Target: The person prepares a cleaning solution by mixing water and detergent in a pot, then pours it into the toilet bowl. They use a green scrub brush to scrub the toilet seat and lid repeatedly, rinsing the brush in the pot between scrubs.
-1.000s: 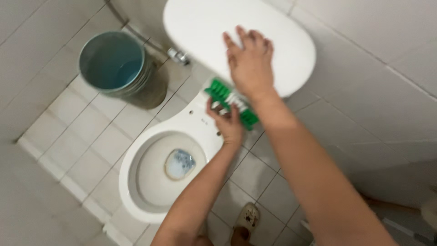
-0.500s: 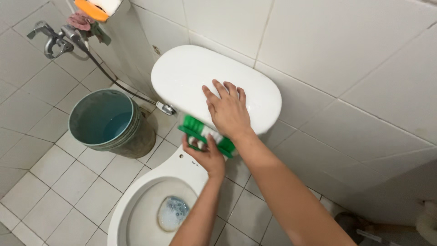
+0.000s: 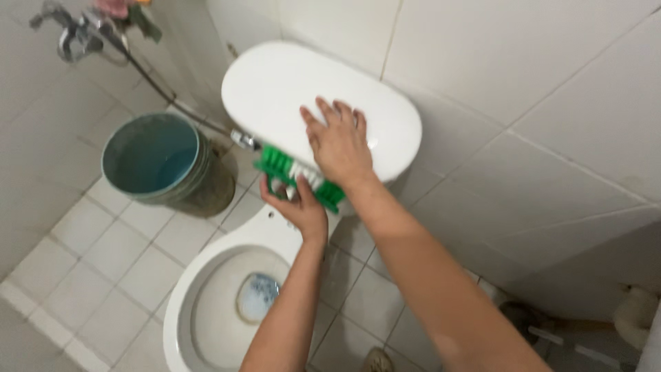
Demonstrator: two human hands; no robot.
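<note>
Below, the bucket (image 3: pixel 153 157) holds water; left hand (image 3: pixel 297 205) grips the green brush (image 3: pixel 295 176), right hand (image 3: pixel 339 145) flat.

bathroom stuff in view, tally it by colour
white: 2, toilet tank lid and toilet bowl
green: 1, scrub brush
blue-grey: 1, bucket
total: 4

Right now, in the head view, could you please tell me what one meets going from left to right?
Wall tap → bucket of water → toilet bowl → green scrub brush held by left hand → right hand flat on the cistern lid.
</note>
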